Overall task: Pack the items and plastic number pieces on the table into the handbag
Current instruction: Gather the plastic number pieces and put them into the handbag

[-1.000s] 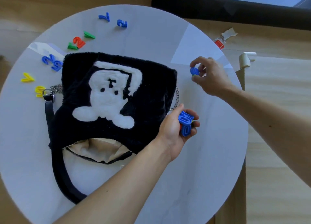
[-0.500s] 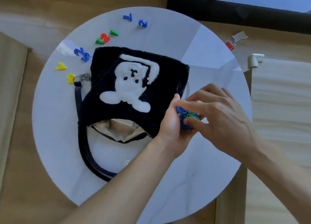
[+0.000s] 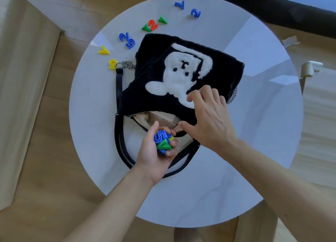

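A black fluffy handbag [image 3: 156,88] with a white figure lies flat on the round white table [image 3: 254,132], its beige-lined mouth [image 3: 154,118] unzipped and facing me. My left hand [image 3: 154,154] cups a handful of number pieces [image 3: 162,139], blue, green and yellow, just in front of the mouth. My right hand [image 3: 209,118] rests on the bag's near right edge, thumb at the opening's rim, pinching the fabric. Loose pieces lie beyond the bag: a yellow pair [image 3: 107,57], a blue pair [image 3: 127,40], a red and green group [image 3: 153,24], two blue ones [image 3: 188,8].
The bag's black strap [image 3: 120,147] loops on the table toward me, with a chain [image 3: 128,65] at its far left end. A wooden floor surrounds the table. A white object [image 3: 309,68] and a scrap of tape [image 3: 291,41] lie off the table's right side.
My left hand carried the handful of pieces from the bag's right side to the front of its mouth. My right hand released its piece and moved onto the bag's edge.
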